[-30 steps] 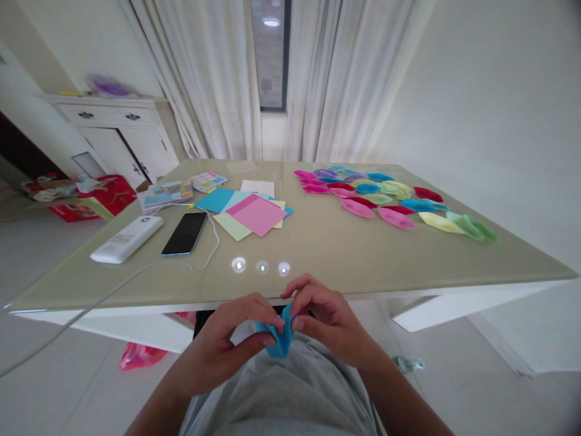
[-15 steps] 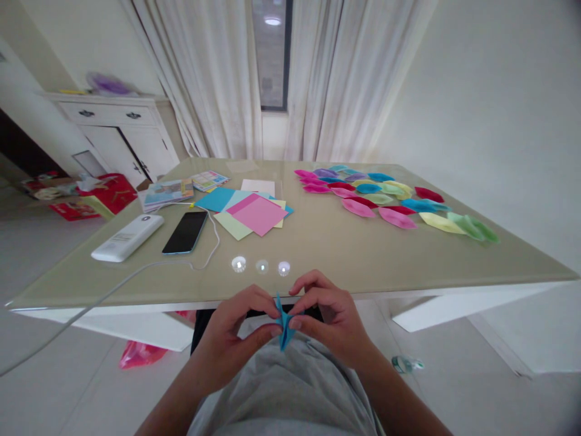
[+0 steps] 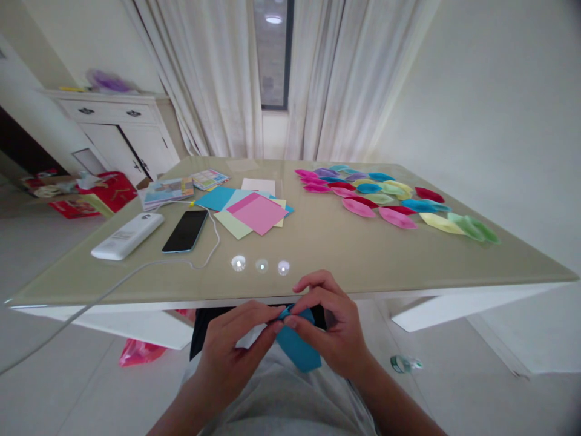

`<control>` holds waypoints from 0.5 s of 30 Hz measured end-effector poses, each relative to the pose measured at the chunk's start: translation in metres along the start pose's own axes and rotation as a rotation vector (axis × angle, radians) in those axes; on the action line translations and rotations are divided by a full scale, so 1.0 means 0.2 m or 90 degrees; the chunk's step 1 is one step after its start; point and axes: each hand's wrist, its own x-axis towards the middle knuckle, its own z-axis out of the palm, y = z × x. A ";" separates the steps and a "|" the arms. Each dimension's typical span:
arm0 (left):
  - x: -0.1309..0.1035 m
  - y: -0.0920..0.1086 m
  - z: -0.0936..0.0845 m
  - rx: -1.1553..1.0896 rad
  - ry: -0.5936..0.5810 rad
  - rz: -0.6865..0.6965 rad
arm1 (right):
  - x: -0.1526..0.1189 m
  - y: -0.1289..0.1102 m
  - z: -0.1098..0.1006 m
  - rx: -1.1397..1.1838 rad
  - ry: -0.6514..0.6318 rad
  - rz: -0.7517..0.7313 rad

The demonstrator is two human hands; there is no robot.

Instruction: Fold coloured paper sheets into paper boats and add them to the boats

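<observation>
Over my lap, just off the table's near edge, a folded sheet of blue paper is pinched between both hands. My left hand grips its upper left edge between thumb and index finger. My right hand pinches the same top edge close beside it, thumb in front, with the index finger raised. The broad face of the paper hangs below my fingertips, and its top edge is partly hidden by them.
On the glass-topped table lie coloured paper squares, several folded paper pieces at right, a phone, a white power bank with a cable, and booklets. A plastic bottle lies on the floor.
The blue paper has turned from nearly edge-on to showing a wide flat face toward the lower right. My left hand has lowered slightly; both hands still pinch the paper.
</observation>
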 end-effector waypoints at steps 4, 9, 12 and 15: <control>0.01 0.01 0.01 0.008 0.011 -0.005 | 0.00 -0.01 0.01 0.001 0.008 0.005; 0.00 0.01 0.01 0.007 0.017 -0.014 | -0.01 -0.02 0.02 0.019 0.019 0.007; 0.00 0.01 0.01 0.011 0.022 -0.020 | 0.00 -0.03 0.01 0.021 0.015 -0.002; 0.00 0.01 0.00 0.013 0.026 -0.026 | 0.00 -0.04 0.01 0.013 0.007 -0.006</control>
